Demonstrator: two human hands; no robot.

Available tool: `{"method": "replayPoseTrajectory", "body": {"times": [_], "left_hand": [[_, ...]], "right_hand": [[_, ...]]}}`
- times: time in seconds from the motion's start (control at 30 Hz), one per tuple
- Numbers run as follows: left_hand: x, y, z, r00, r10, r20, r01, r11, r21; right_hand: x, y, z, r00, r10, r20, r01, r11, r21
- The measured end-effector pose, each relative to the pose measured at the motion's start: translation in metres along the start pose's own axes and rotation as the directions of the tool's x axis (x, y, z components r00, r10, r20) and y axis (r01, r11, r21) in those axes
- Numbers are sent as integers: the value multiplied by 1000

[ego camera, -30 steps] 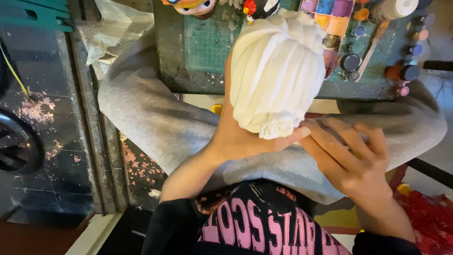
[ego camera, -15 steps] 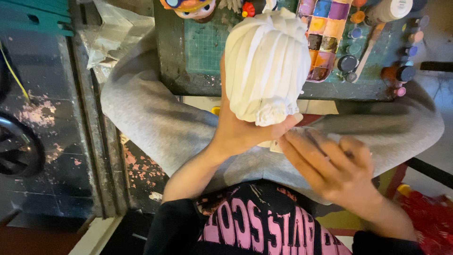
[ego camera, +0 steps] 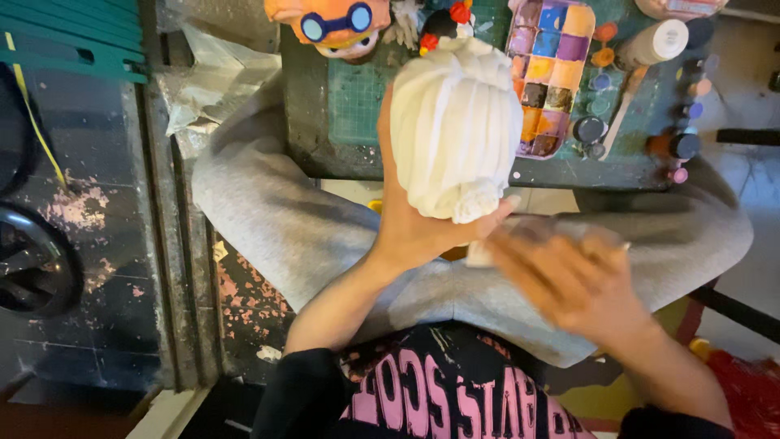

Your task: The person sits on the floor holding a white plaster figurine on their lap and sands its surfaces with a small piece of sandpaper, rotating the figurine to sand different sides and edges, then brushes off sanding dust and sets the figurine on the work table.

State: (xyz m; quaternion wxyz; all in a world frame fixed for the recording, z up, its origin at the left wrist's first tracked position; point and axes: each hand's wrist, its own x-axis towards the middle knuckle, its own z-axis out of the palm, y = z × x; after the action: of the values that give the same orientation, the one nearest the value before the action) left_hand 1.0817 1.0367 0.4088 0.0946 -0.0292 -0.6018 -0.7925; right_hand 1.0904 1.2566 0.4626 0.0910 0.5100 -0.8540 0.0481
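Note:
My left hand (ego camera: 410, 232) grips a white ribbed sculpted object (ego camera: 455, 126) from below and holds it upright over my lap, in front of a green work mat. My right hand (ego camera: 569, 280) is blurred with motion just below and right of the object's base, with something pale under its fingers (ego camera: 479, 254); what that is cannot be made out. I sit with grey trousers (ego camera: 268, 211) and a black top with pink lettering.
A green cutting mat (ego camera: 341, 106) lies on the table ahead. On it stand a paint palette with several coloured wells (ego camera: 556, 73), small paint pots (ego camera: 678, 146), a white bottle (ego camera: 650, 45) and an orange painted figure (ego camera: 333, 24). Worn dark floor lies at left.
The white object has stayed in my left hand and shifted slightly. My right hand has slid along below its base and is now blurred with motion.

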Motion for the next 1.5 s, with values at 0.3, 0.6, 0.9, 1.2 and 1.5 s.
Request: {"method": "replayPoseTrajectory", "body": {"times": [0.3,0.6,0.9,1.2,1.5], "left_hand": [[5,7,1,1000,-13,22,15,994,-107],[9,6,1,1000,-4,3,4,1000,15],[12,3,3,1000,-15,-21,15,1000,14],[11,4,2,997,-83,6,83,995,-56],[8,6,-4,994,-92,52,95,994,-61]], "right_hand": [[24,15,-16,1000,-16,6,16,1000,-13],[21,19,-11,996,-83,-31,83,997,-7],[16,22,-2,999,-43,-19,44,997,69],[6,27,2,997,-79,-23,80,997,11],[-3,29,11,994,-99,-35,100,995,7]]}}
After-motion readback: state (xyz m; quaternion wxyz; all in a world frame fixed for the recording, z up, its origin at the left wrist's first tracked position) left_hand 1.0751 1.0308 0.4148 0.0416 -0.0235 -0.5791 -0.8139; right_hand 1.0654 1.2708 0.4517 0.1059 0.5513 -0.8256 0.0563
